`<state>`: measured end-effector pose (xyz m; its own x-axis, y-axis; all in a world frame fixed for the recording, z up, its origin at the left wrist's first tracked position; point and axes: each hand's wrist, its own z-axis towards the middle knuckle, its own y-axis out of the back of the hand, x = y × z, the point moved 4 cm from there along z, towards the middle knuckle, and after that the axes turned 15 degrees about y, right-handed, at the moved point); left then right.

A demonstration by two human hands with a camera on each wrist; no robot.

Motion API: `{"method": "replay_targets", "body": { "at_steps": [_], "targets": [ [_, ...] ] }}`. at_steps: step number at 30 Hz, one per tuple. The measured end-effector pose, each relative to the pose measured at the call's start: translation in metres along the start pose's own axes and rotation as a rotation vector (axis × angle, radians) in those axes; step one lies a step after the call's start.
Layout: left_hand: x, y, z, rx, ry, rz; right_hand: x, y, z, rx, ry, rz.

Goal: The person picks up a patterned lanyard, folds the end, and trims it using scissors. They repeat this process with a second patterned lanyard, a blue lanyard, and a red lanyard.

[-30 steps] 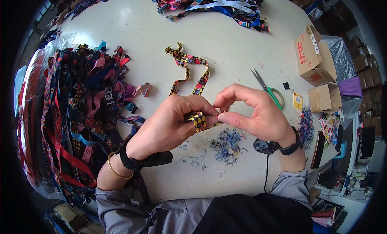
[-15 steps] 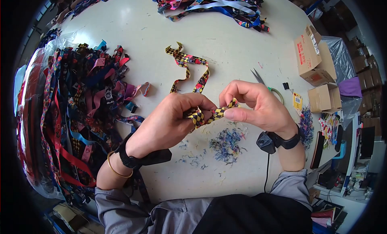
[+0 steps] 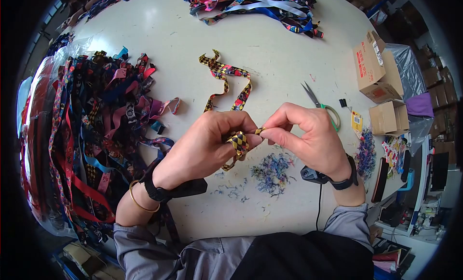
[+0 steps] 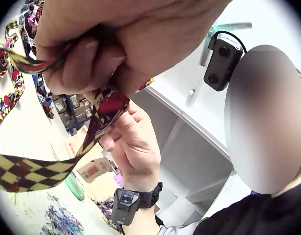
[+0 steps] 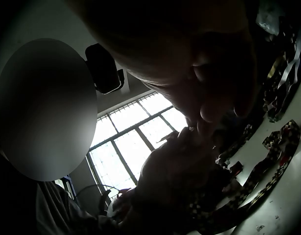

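Observation:
A yellow-and-black checkered lanyard strap [image 3: 239,143] with red figures is held between both hands. My left hand [image 3: 205,142] curls its fingers round it, and a loop bulges out below the thumb. Thumb and forefinger of my right hand [image 3: 308,138] pinch a bit of the strap right beside the left fingertips. Beyond the hands, the rest of the strap [image 3: 243,73] lies bent across the table. In the left wrist view a checkered length [image 4: 35,174] hangs in a curve below the left hand. The right wrist view is very dark.
Scissors [image 3: 330,117] with green handles lie right of the hands. A heap of lanyards [image 3: 103,116] fills the left side, another bundle [image 3: 255,7] the far edge. Thread scraps [image 3: 272,174] lie in front of the body. Cardboard boxes [image 3: 378,70] stand at the right.
The right hand pulled a checkered piece out to the right half a second ago, and is now back close to the left fingertips, pinching. A strap loop now hangs lower beneath the left hand.

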<state>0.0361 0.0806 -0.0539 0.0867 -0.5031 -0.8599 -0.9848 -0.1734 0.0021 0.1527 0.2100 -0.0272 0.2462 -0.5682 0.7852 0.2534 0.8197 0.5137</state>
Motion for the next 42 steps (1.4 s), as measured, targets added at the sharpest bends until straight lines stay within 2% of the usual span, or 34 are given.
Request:
{"method": "replay_targets", "body": {
  "at_steps": [2,5,8,11,15,18,24,27,30,33,39,42],
  "targets": [
    [-0.002,0.000,0.000,-0.043,-0.058,0.023,0.004,0.003,0.002,0.009,-0.007,-0.069],
    [0.000,-0.002,-0.001,-0.014,0.017,-0.047,0.001,0.000,0.001,-0.019,0.005,-0.075],
    [-0.006,-0.002,-0.004,-0.055,-0.007,0.044,0.000,0.002,0.001,-0.046,0.046,-0.192],
    [-0.006,-0.001,-0.005,-0.057,0.010,0.049,0.000,0.011,0.001,-0.022,-0.056,-0.213],
    [-0.004,0.000,-0.002,-0.055,-0.009,0.070,0.004,0.013,-0.001,0.285,0.006,-0.262],
    [-0.002,-0.002,-0.003,-0.066,-0.055,0.081,0.006,0.003,0.002,0.076,0.006,-0.104],
    [-0.007,-0.003,-0.006,-0.086,-0.069,0.183,0.007,-0.004,0.005,-0.030,0.273,-0.257],
    [-0.004,-0.003,-0.005,-0.092,-0.106,0.154,0.005,-0.002,0.002,-0.089,0.142,-0.228],
    [-0.004,-0.004,-0.005,-0.083,-0.084,0.147,0.003,0.008,0.001,-0.081,0.022,-0.278],
    [-0.006,-0.004,-0.006,-0.076,-0.049,0.149,0.004,0.012,-0.003,0.247,-0.087,-0.288],
    [-0.003,-0.004,-0.004,-0.110,-0.130,0.164,0.008,0.006,0.002,-0.010,0.086,-0.145],
    [-0.004,-0.004,-0.005,-0.102,-0.121,0.169,0.010,0.006,0.004,0.052,0.224,-0.222]
  ]
}}
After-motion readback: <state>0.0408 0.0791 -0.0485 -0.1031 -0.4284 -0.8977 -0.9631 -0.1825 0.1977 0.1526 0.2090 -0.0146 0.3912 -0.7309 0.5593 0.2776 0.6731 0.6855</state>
